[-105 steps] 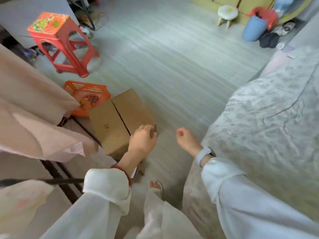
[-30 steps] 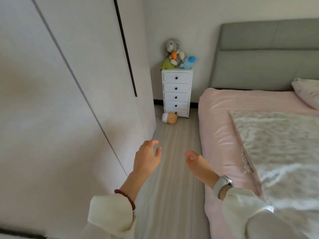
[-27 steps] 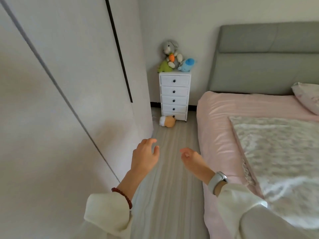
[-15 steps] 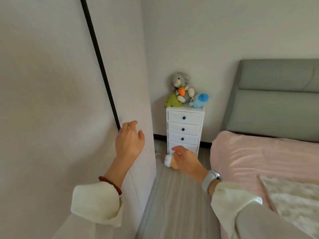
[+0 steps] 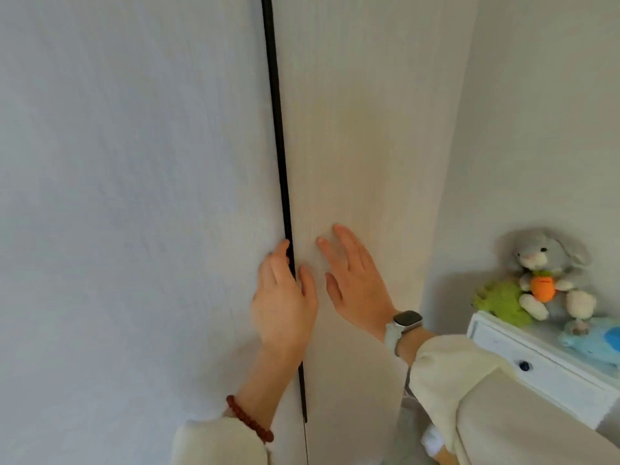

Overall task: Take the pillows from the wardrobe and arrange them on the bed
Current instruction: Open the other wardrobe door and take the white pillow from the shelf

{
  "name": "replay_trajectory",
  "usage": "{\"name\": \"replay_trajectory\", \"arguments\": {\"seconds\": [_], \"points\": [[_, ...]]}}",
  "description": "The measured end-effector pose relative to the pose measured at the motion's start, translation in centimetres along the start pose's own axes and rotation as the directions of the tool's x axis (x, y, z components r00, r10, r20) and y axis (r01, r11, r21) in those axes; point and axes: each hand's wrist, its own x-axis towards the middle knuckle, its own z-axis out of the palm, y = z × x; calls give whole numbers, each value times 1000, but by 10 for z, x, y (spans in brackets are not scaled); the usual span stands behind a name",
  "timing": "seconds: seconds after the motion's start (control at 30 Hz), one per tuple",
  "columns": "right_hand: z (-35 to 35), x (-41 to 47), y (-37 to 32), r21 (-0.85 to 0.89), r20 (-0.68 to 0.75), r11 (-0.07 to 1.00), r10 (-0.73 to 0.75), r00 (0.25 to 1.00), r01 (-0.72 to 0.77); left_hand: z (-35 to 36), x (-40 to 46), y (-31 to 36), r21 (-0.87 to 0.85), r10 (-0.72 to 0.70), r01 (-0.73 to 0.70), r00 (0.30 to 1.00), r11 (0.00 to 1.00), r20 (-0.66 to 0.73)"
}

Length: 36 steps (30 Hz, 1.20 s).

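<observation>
The white wardrobe [image 5: 134, 196] fills the view, its doors closed. A black vertical handle strip [image 5: 276, 129] runs between the left door and the right door [image 5: 362, 146]. My left hand [image 5: 285, 303] lies over this strip at waist height, its fingertips curled into the groove and its thumb on the right door. My right hand [image 5: 355, 283] rests flat on the right door just beside it, fingers spread, holding nothing. No pillow and no bed are in view.
A white chest of drawers [image 5: 536, 367] stands to the right against the wall, with a grey plush rabbit [image 5: 550, 263], a green plush toy [image 5: 500, 300] and a blue plush toy [image 5: 597, 340] on top. Another small toy [image 5: 436, 444] lies on the floor below my right sleeve.
I have turned from the floor and bed to face the wardrobe. Both hands rose and reached the doors: the left moved onto the black strip, the right onto the right door.
</observation>
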Motion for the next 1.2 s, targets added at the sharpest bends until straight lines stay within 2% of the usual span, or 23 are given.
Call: {"name": "replay_trajectory", "arguments": {"seconds": [0.17, 0.33, 0.47, 0.53, 0.7, 0.87, 0.93, 1.07, 1.2], "points": [[11, 2, 28, 5, 40, 988, -153, 987, 153, 14, 2, 22, 113, -163, 180, 976, 977, -147], [-7, 3, 45, 55, 131, 961, -275, 952, 270, 12, 2, 41, 176, -273, 300, 948, 938, -161], [-28, -8, 40, 266, 225, 941, -273, 935, 211, -1, -19, 65, 212, -288, 316, 945, 925, -152], [-39, -28, 35, 395, 185, 901, -273, 944, 183, -10, -43, 77, 204, -263, 295, 950, 934, -169], [-60, -97, 8, 729, 67, 646, -400, 914, 229, -60, -116, 106, 148, -194, 235, 949, 961, -248], [-72, -158, -46, 844, -5, 421, -613, 790, 332, -113, -175, 128, 228, -104, 193, 930, 954, -354], [-75, -174, -67, 860, -30, 349, -694, 719, 372, -131, -196, 132, 256, -100, 225, 900, 940, -424], [-82, -187, -111, 841, -164, 185, -808, 566, 508, -172, -232, 135, 323, -30, 280, 795, 904, -606], [-87, -196, -168, 790, -178, 134, -884, 433, 598, -212, -255, 132, 330, -16, 449, 611, 831, -791]]}}
